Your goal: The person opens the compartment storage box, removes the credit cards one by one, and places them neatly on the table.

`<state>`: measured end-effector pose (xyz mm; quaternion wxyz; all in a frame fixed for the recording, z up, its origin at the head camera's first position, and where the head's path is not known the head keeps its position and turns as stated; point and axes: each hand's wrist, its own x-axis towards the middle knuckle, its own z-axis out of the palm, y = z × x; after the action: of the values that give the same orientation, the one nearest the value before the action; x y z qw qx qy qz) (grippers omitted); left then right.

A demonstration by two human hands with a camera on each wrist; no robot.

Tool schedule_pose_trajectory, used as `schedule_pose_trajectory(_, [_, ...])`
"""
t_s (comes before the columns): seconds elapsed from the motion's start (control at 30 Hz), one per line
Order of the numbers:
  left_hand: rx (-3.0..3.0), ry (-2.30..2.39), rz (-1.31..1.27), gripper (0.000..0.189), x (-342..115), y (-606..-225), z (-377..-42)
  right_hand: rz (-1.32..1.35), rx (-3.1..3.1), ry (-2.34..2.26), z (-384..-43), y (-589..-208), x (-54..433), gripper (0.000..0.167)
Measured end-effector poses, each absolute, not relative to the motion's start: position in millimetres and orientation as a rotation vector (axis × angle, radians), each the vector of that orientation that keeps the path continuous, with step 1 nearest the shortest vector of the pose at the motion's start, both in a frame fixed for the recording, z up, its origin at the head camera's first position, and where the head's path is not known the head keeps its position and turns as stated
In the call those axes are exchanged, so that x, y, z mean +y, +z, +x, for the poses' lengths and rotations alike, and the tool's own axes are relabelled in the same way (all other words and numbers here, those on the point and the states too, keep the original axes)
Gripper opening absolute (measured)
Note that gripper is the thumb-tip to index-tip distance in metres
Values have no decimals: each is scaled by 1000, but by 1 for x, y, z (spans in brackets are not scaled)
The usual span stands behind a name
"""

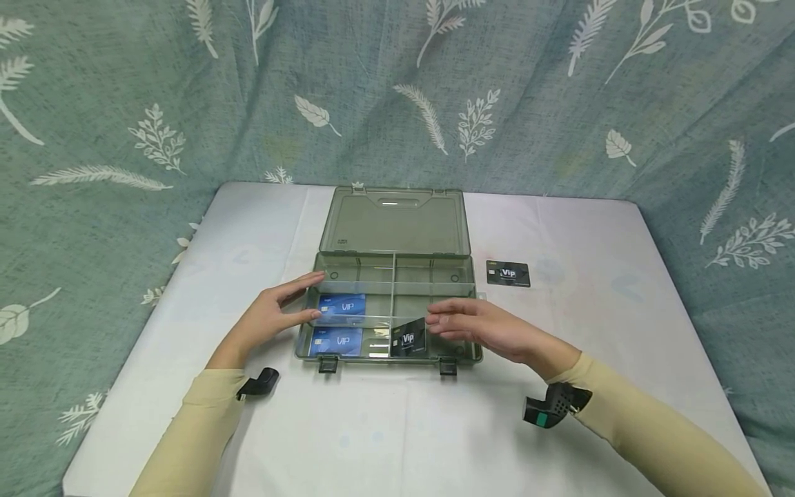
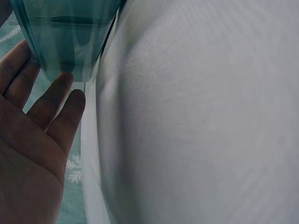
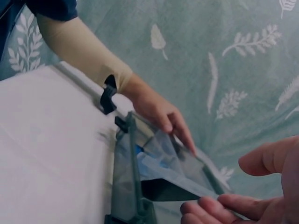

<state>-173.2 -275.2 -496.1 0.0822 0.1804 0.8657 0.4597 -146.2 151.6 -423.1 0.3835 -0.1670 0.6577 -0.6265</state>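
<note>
A clear grey-green plastic case (image 1: 435,273) lies with its lid (image 1: 397,224) folded back. Two blue VIP cards, one in the left middle compartment (image 1: 344,305) and one in the left front (image 1: 336,341), lie inside. A black Vip card (image 1: 408,338) sits tilted in the right front compartment. My left hand (image 1: 273,314) rests its fingertips on the case's left side; the left wrist view shows extended fingers (image 2: 56,100) against the wall. Over the right front part, my right hand (image 1: 481,324) has its fingertips beside the black card, thumb apart from the fingers in the right wrist view.
Another black Vip card (image 1: 508,274) lies on the white-covered table (image 1: 373,428), right of the case. Two latches, left (image 1: 328,364) and right (image 1: 448,366), stick out at the case's front. A leaf-patterned green curtain (image 1: 385,90) hangs behind the table.
</note>
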Motion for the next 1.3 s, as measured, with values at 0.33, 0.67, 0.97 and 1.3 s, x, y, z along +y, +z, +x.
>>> schedule_pose_trajectory(0.33, [2577, 1379, 543, 68, -276, -497, -174, -415, 1800, -1601, -150, -440, 133, 53])
schedule_pose_trajectory(0.67, [2564, 1386, 563, 69, -275, -494, -173, -445, 2068, -1481, -146, -449, 113, 42])
schedule_pose_trajectory(0.97, [2583, 1363, 548, 68, -275, -495, -173, -421, 2077, -1492, -144, -453, 108, 40])
schedule_pose_trajectory(1.3, [2581, 1362, 547, 67, -275, -494, -172, -327, 1953, -1587, -144, -454, 112, 36])
